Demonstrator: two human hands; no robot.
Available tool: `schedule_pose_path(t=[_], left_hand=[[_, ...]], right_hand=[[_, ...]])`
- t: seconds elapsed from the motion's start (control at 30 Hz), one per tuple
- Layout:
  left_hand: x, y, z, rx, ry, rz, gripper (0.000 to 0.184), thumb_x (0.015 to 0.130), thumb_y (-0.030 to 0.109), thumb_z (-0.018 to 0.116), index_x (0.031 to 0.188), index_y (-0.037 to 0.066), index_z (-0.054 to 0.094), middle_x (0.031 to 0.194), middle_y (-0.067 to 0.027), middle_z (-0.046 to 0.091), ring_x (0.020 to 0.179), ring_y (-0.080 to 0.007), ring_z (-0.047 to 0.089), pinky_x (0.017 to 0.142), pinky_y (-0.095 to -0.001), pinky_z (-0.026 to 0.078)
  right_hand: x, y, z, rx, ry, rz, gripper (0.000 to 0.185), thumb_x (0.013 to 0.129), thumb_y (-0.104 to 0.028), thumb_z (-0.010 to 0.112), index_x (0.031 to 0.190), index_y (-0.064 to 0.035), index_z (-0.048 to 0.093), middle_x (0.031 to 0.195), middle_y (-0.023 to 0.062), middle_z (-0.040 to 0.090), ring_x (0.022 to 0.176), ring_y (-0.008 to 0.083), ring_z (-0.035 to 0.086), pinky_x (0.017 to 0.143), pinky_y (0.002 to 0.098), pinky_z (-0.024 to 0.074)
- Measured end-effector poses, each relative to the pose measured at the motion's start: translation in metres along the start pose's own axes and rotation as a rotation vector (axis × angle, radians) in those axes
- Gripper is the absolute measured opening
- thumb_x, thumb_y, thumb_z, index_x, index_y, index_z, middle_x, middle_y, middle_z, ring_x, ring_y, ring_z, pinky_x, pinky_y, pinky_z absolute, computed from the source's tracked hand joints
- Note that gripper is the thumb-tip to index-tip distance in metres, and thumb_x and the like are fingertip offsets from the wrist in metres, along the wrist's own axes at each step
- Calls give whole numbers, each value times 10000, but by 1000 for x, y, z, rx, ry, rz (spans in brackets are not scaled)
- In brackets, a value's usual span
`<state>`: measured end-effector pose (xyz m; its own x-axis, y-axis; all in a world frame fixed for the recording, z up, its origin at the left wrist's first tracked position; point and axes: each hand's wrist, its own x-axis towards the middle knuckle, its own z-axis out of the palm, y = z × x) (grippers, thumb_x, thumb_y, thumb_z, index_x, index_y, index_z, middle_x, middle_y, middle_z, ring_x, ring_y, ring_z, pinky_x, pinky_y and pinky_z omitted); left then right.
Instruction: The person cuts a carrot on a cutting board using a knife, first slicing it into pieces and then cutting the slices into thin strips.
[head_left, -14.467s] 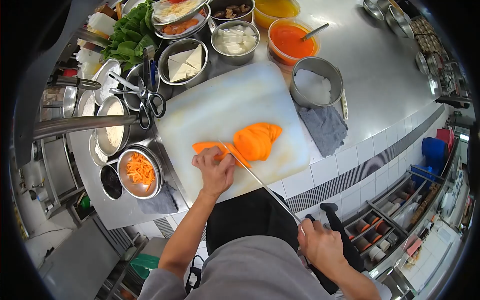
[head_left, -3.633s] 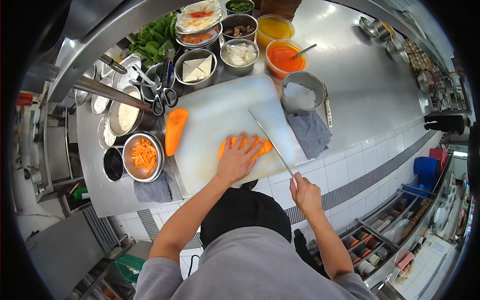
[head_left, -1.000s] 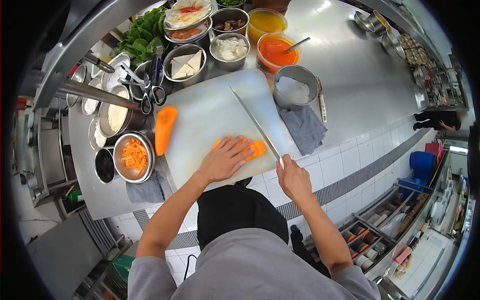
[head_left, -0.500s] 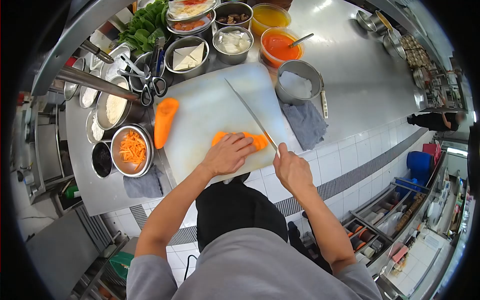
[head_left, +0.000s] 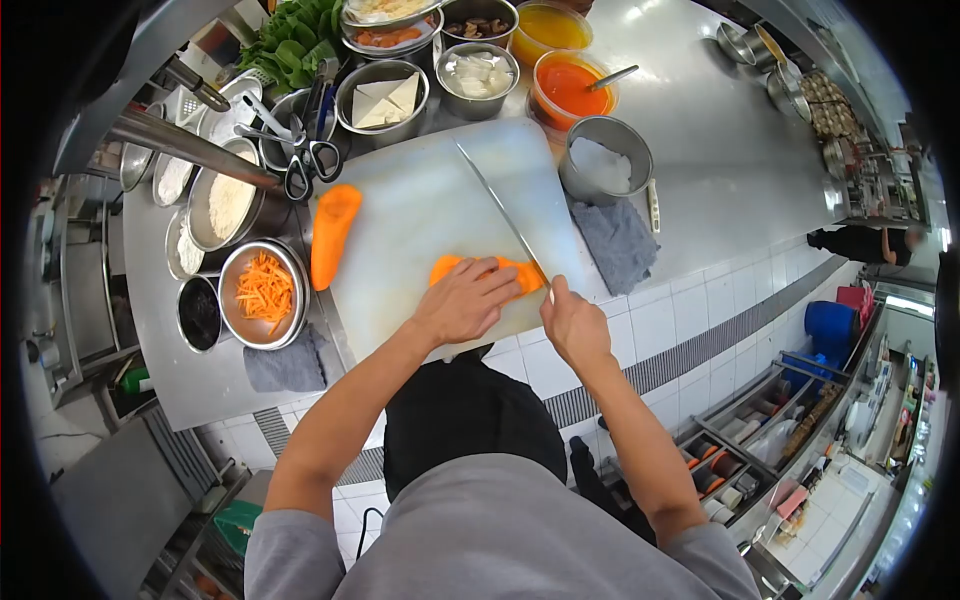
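My left hand (head_left: 468,299) presses down on carrot slices (head_left: 527,278) near the front edge of the white cutting board (head_left: 400,215), its fingers bent over them. In my right hand (head_left: 575,322) is the handle of a long kitchen knife (head_left: 497,202). The blade points up and left across the board, and its part near the handle lies at the right end of the carrot slices. Whether the edge is in the carrot I cannot tell. A larger peeled carrot piece (head_left: 333,235) rests at the board's left edge.
Left of the board stand a bowl of shredded carrot (head_left: 265,292), black-handled scissors (head_left: 300,160) and bowls of white powder. Behind it are a tofu container (head_left: 385,103) and a tub of orange sauce (head_left: 572,88). To the right are a metal pot (head_left: 605,160) and a grey cloth (head_left: 615,245).
My right hand and the knife handle have shifted slightly left, closer to my left hand. The whole view has moved a little. Both hands keep their hold.
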<state>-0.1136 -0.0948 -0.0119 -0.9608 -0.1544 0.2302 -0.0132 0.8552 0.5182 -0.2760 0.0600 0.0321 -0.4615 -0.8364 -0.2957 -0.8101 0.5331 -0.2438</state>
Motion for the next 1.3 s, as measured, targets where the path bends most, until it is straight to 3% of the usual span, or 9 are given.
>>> schedule_pose_path(t=[0.53, 0.73, 0.83, 1.03, 1.23, 1.3], left_hand=[[-3, 2, 3, 21, 18, 1, 397, 856, 131, 662, 1251, 146, 622, 1338, -27, 574, 1278, -287, 513, 1074, -443, 428], [-5, 2, 1, 4, -3, -17, 402, 854, 135, 663, 1254, 149, 624, 1342, -22, 577, 1278, -285, 514, 1072, -443, 431], [-2, -3, 3, 34, 25, 2, 402, 852, 138, 665, 1252, 150, 625, 1344, -20, 577, 1270, -286, 517, 1067, -445, 433], [0, 0, 1, 40, 38, -2, 373, 856, 145, 662, 1228, 142, 630, 1324, -14, 579, 1253, -270, 518, 1060, -436, 434], [-5, 4, 4, 13, 19, -15, 380, 851, 129, 659, 1229, 156, 625, 1336, -22, 576, 1250, -289, 523, 1065, -448, 433], [-2, 3, 2, 13, 6, -27, 383, 852, 131, 659, 1232, 158, 622, 1338, -21, 576, 1251, -289, 522, 1064, -449, 433]], right_hand=[[5, -7, -4, 36, 60, -45, 232, 983, -243, 578, 1072, -52, 480, 725, 222, 687, 663, 443, 703, 613, 538, 571], [-20, -8, -3, -56, -33, 30, 244, 990, -261, 578, 1070, -51, 485, 696, 208, 680, 643, 422, 704, 583, 511, 575], [3, -10, 9, -2, 65, -17, 245, 989, -264, 576, 1076, -52, 490, 698, 212, 684, 643, 426, 704, 586, 518, 575], [-16, -15, -17, -24, -34, 8, 225, 988, -248, 570, 1071, -53, 493, 720, 214, 691, 655, 435, 705, 585, 519, 575], [-5, -14, 3, 1, 102, -44, 217, 985, -229, 564, 1074, -45, 490, 700, 222, 679, 651, 434, 703, 578, 525, 568], [-18, -15, -15, -4, -12, 2, 224, 981, -223, 565, 1079, -35, 491, 722, 227, 683, 642, 435, 698, 576, 525, 567]])
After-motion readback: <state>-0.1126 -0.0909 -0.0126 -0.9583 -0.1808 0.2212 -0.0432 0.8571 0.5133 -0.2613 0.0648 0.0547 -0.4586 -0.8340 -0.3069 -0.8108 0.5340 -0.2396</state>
